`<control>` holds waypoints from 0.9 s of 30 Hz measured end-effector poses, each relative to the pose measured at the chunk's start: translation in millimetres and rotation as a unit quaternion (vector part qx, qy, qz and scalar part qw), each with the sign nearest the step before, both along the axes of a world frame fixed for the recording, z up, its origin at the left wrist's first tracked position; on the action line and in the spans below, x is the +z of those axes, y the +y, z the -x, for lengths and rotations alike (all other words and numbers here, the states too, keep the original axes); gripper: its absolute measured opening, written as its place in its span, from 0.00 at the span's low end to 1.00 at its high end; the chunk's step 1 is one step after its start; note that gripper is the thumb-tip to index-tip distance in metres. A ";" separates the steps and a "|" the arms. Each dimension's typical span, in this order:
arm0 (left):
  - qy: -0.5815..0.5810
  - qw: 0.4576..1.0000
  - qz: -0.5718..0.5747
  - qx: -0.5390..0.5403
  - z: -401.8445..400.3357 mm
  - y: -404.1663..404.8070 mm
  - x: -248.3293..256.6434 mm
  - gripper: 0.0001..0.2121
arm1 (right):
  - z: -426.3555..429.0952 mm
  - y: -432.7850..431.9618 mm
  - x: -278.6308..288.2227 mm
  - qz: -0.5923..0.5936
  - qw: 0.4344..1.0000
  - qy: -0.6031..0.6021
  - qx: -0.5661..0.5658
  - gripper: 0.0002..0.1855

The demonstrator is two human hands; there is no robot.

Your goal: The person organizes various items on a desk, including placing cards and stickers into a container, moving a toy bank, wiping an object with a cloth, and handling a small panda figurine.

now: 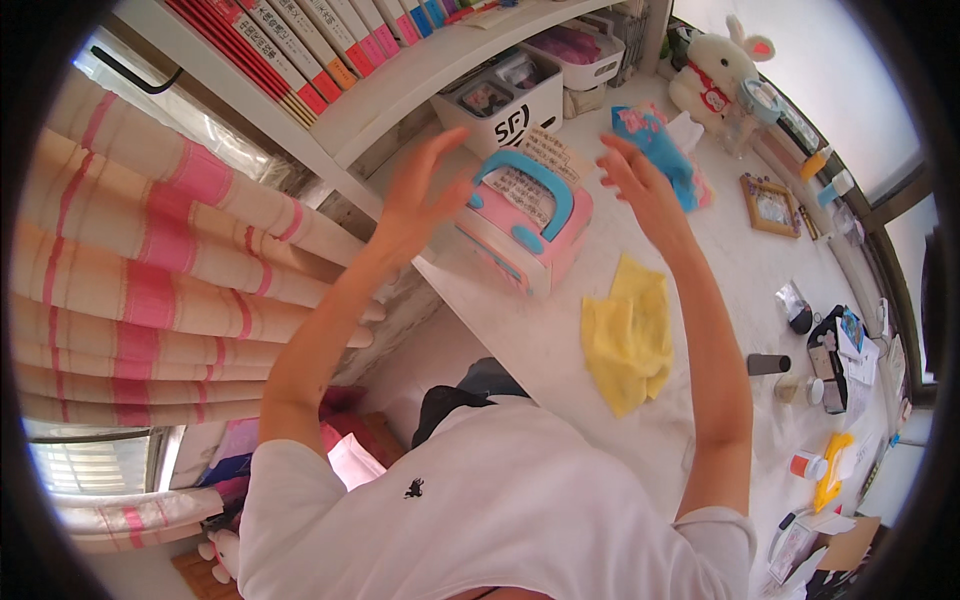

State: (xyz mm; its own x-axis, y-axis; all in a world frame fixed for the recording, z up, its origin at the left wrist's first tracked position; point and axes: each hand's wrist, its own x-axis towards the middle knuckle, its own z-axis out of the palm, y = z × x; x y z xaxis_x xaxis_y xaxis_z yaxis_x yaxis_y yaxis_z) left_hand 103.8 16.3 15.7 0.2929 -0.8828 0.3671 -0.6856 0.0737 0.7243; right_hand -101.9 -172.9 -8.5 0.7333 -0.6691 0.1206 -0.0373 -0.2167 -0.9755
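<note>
A pink and white toy-like case (559,259) with a blue carry handle (564,196) stands on the white desktop (517,352). Sheets bearing writing (551,154) show on and behind its top. My left hand (424,199) is raised at the case's left side, thumb and fingers apart. It looks close to the handle's left end, but whether it touches is unclear. On the right, my right hand (641,184) hovers with bent, parted fingers, apart from the case and holding nothing. A crumpled yellow cloth (626,337) lies nearer me. Beyond the right hand rests a blue and pink soft pack (660,154), probably tissues.
Behind the case are a white storage box (517,112) and a white basket (600,71) under a bookshelf (405,94). A plush rabbit (705,82), picture frame (771,206) and dark cylinder (769,364) stand rightward. Curtains (172,285) hang left.
</note>
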 end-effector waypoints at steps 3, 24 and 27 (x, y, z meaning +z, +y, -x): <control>0.143 0.990 0.004 -0.013 -3.9 29.7 -39.7 0.34 | 32.0 27.7 -40.2 -0.034 0.999 0.021 0.032 0.31; -0.143 0.988 0.052 -0.018 27.4 -42.8 -3.1 0.19 | -26.0 35.3 -12.5 0.182 0.969 -0.045 -0.159 0.09; -0.168 0.978 0.117 -0.037 19.5 -35.4 -20.8 0.18 | -27.2 38.6 -2.1 0.312 0.923 -0.027 -0.223 0.10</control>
